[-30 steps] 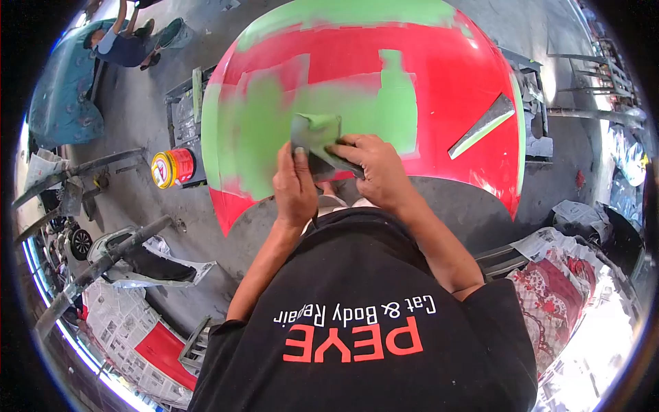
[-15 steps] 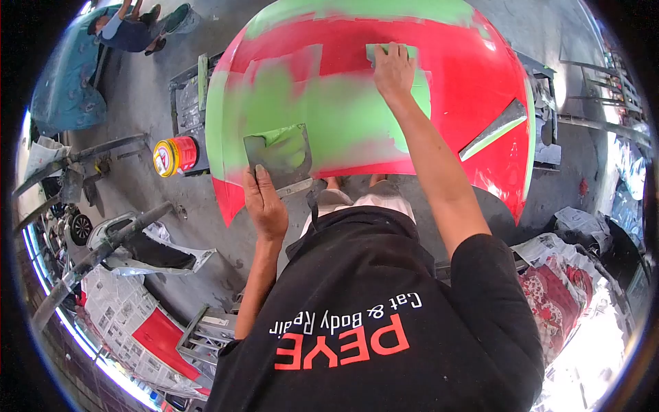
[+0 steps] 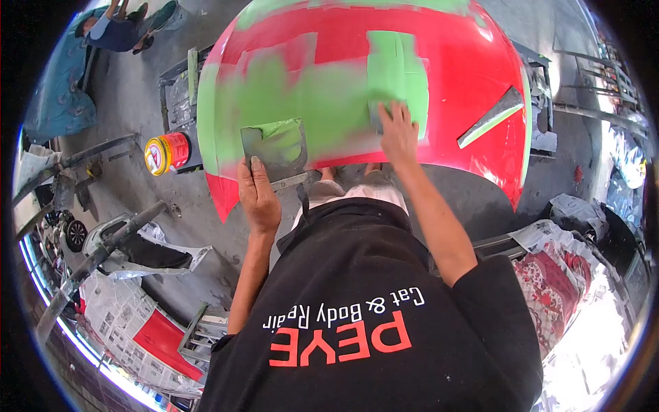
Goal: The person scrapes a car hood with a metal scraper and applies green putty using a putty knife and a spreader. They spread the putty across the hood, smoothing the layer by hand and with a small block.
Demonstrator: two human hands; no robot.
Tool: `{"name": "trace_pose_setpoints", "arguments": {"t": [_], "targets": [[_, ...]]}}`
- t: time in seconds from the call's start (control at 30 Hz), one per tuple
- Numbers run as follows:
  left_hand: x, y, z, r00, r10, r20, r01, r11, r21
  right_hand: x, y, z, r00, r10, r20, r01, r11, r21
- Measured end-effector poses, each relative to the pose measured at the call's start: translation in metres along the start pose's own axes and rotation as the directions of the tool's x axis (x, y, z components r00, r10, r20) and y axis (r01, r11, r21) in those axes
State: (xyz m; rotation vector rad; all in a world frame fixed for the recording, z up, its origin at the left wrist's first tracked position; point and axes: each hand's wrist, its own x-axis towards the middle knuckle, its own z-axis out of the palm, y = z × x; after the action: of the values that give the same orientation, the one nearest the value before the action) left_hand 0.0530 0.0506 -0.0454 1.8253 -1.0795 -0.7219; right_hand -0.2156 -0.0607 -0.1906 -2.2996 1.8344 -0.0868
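Observation:
A red car hood (image 3: 467, 75), largely coated with green filler, lies in front of me. My left hand (image 3: 259, 196) grips the near edge of a dark flat mixing board (image 3: 292, 160), with green filler (image 3: 283, 129) smeared on it. Low on the hood, my right hand (image 3: 399, 134) has its fingers bent over a filler spreader (image 3: 375, 117), pressed to the surface and partly hidden by the hand. A fresh green strip (image 3: 395, 58) runs up the hood beyond that hand. On the hood's right side rests a dark, long narrow piece with a green edge (image 3: 491, 117).
A red and yellow can (image 3: 167, 154) stands left of the hood on a dark stand. Metal bars (image 3: 103, 247) and newspaper-masked parts (image 3: 117, 309) are at the lower left. Another person (image 3: 113, 31) is at the upper left. Covered parts (image 3: 549, 288) lie at the right.
My right hand has drawn the spreader down the hood toward me, and a long green strip now shows where red was. My left hand still holds the board in about the same place.

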Motion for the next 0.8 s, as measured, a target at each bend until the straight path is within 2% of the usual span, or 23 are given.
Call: {"name": "trace_pose_setpoints", "arguments": {"t": [0.07,0.2,0.27,0.37,0.43,0.5,0.53,0.57,0.6,0.63,0.7,0.77,0.8], "targets": [[0.003,0.002,0.001,1.0,0.009,0.005,-0.009,0.999,0.041,-0.047,-0.002,0.005,1.0,-0.021,0.011,0.02,0.996,0.082],[0.011,0.005,0.005,0.995,0.087,0.046,-0.089,0.995,0.051,-0.104,-0.002,0.018,0.999,-0.021,0.028,0.018,0.996,0.091],[0.012,0.007,0.006,0.991,0.126,0.036,-0.127,0.992,0.022,-0.111,0.0,0.013,0.993,-0.011,0.12,-0.008,0.987,0.158],[0.012,0.01,0.005,0.992,0.101,0.072,-0.1,0.995,-0.021,-0.078,0.001,-0.023,0.996,0.049,0.073,-0.059,0.989,0.136],[0.011,0.011,0.007,0.99,0.125,0.07,-0.124,0.992,-0.009,-0.037,0.009,-0.026,0.986,0.07,-0.153,-0.046,0.987,0.157],[0.009,0.015,0.009,0.989,0.133,0.066,-0.133,0.991,-0.007,0.013,0.026,-0.016,0.959,0.064,-0.276,-0.03,0.992,0.126],[0.008,0.017,0.009,0.989,0.14,0.055,-0.14,0.99,-0.003,0.025,0.027,-0.022,0.959,0.063,-0.277,-0.027,0.991,0.132],[0.008,0.02,0.009,0.988,0.144,0.048,-0.144,0.99,0.004,0.04,0.023,-0.039,0.956,0.122,-0.268,-0.036,0.951,0.307],[0.008,0.024,0.009,0.995,0.071,0.067,-0.066,0.996,-0.064,0.053,0.016,-0.056,0.953,0.175,-0.248,-0.038,0.88,0.474],[0.008,0.028,0.01,0.996,-0.001,0.09,0.012,0.992,-0.129,0.056,0.006,-0.074,0.954,0.165,-0.251,-0.024,0.875,0.484],[0.01,0.041,0.017,0.996,0.025,0.08,-0.012,0.987,-0.161,0.038,-0.017,-0.11,0.965,-0.105,-0.242,0.225,0.808,0.545],[0.011,0.044,0.023,0.993,0.042,0.11,-0.015,0.972,-0.236,0.009,-0.044,-0.132,0.955,-0.202,-0.219,0.297,0.711,0.637],[0.009,0.043,0.024,0.994,0.043,0.105,-0.017,0.972,-0.234,-0.003,-0.055,-0.14,0.953,-0.205,-0.221,0.301,0.708,0.639]]}}
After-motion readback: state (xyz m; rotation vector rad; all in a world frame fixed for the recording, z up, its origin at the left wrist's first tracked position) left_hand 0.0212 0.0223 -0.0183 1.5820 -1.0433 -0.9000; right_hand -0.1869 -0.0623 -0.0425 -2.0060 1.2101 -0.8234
